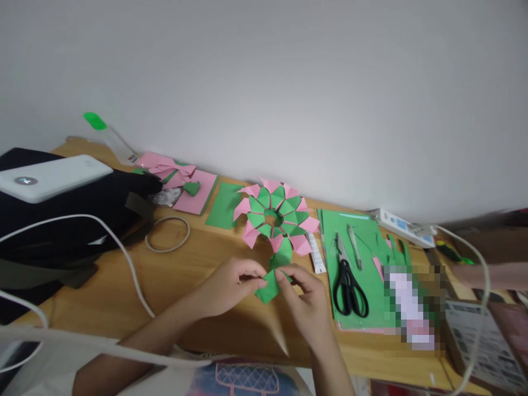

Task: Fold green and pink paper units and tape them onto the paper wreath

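Observation:
A small folded piece of green paper [269,288] is held between my two hands, near the table's front. My left hand [236,283] pinches its left corner between thumb and fingers. On the opposite side, my right hand [303,294] grips the piece with the thumb laid over its top. Just beyond my hands sits a ring-shaped paper flower [291,216], green inside with pink points around the outside. A curved green paper piece [282,253] lies between the flower and my fingers. The undersides of my fingertips are hidden.
To the right, black-handled scissors [349,289] and a craft knife [355,247] lie on green sheets [336,220]. A white tube [316,253] lies beside them. Pink paper [204,190], a power bank [53,177] and a white cable [124,256] are at left. A power strip [402,225] stands against the wall.

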The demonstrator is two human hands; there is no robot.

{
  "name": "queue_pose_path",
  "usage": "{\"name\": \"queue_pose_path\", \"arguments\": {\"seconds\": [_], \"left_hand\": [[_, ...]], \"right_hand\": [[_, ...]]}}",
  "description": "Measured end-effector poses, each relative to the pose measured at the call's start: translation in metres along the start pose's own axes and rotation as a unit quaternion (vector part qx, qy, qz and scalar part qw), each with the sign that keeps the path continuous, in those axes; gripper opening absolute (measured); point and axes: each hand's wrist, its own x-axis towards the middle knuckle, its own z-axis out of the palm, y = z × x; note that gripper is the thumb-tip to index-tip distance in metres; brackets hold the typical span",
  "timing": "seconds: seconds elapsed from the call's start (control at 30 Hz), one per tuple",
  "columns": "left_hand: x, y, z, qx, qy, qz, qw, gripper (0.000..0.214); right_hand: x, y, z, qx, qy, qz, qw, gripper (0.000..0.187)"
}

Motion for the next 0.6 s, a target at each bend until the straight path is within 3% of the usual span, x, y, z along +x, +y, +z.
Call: {"name": "queue_pose_path", "arguments": {"seconds": [0.13,0.3,0.47,0.6], "left_hand": [[0.001,0.003,0.0,0.017,0.016,-0.003,1.0,0.019],[0.001,0.002,0.006,-0.057,0.076,0.007,0.995,0.02],[-0.004,-0.001,0.011,-0.081,0.053,0.015,0.995,0.038],[-0.005,0.0,0.01,-0.046,0.069,0.015,0.996,0.023]], "right_hand": [[0.005,0.002,0.002,0.092,0.003,0.066,0.994,0.016],[0.008,0.008,0.01,0.173,0.052,0.124,0.976,0.021],[0.005,0.01,0.014,0.204,0.07,0.154,0.964,0.023],[0.0,0.011,0.012,0.223,0.062,0.163,0.959,0.024]]}}
